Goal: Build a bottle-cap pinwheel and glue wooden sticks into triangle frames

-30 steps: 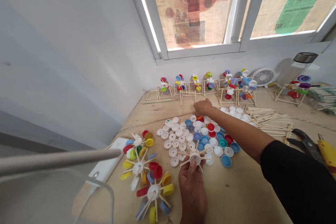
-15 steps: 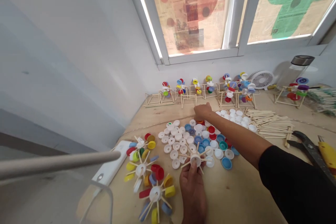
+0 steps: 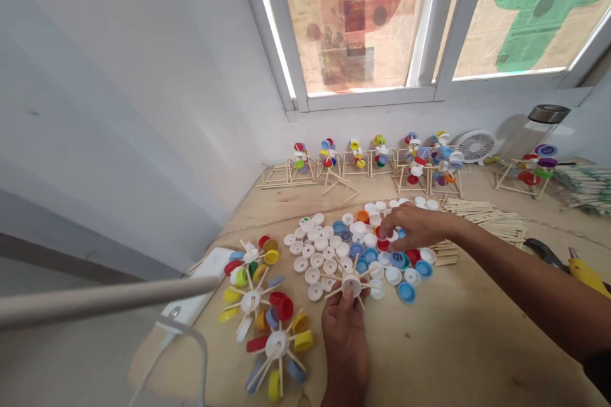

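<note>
My left hand (image 3: 346, 324) grips a spoked hub (image 3: 351, 285), a white bottle cap with wooden sticks radiating from it, between thumb and fingers. My right hand (image 3: 413, 227) is over the loose bottle caps, palm down. Its fingers are bent and apart, with the tips close to a red bottle cap (image 3: 382, 245); whether they touch it I cannot tell. White bottle caps (image 3: 316, 263), many with a hole in the middle, are spread left of my right hand. Blue bottle caps (image 3: 407, 292) lie to the right of the hub.
Spoked wheels with coloured caps (image 3: 276, 344) lie at the left, beside a white power strip (image 3: 217, 267). Wheels on stick frames (image 3: 354, 156) line the wall. A loose stick frame (image 3: 340, 183) lies before them. Stick piles (image 3: 482, 219), a yellow-handled tool (image 3: 589, 276) and a fan (image 3: 473, 145) are rightward.
My right hand has come back from near the stick frames to above the coloured caps. The small stick frame that stood there now lies tilted. My left hand keeps hold of the hub.
</note>
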Tool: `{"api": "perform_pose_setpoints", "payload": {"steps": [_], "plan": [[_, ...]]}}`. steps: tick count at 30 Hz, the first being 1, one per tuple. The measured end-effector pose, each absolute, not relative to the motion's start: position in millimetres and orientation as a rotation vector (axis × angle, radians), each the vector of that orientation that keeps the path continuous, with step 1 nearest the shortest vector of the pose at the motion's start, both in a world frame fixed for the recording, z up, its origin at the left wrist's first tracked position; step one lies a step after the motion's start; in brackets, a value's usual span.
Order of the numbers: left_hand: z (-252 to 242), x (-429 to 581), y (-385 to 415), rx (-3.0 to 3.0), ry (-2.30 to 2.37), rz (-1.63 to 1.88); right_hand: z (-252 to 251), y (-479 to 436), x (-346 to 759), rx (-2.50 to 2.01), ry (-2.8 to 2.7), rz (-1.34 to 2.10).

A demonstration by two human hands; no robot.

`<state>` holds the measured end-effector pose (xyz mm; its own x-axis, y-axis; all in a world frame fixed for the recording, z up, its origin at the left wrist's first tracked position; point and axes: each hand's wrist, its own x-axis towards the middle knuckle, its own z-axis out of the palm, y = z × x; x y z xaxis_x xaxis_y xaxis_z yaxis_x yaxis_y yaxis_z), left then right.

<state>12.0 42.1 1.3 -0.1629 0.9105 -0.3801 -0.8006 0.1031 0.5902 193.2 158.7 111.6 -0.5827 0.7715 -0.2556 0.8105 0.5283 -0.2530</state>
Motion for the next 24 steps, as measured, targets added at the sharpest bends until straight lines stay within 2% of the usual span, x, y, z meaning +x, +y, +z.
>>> {"api": "perform_pose_setpoints", "payload": {"steps": [5,12,24], "plan": [[4.7,12.4,41.8,0.184,0.849,1.519,97.3,181.7,176.8,1.61,2.632,-0.32],[2.1,12.0,42.3,0.18,0.848,1.526,77.7,216.6,150.8,1.941,2.481,-0.197],[-9.7,9.9,46.7,0.153,0.882,1.526,62.0,257.7,123.5,2.269,2.372,-0.41]]}}
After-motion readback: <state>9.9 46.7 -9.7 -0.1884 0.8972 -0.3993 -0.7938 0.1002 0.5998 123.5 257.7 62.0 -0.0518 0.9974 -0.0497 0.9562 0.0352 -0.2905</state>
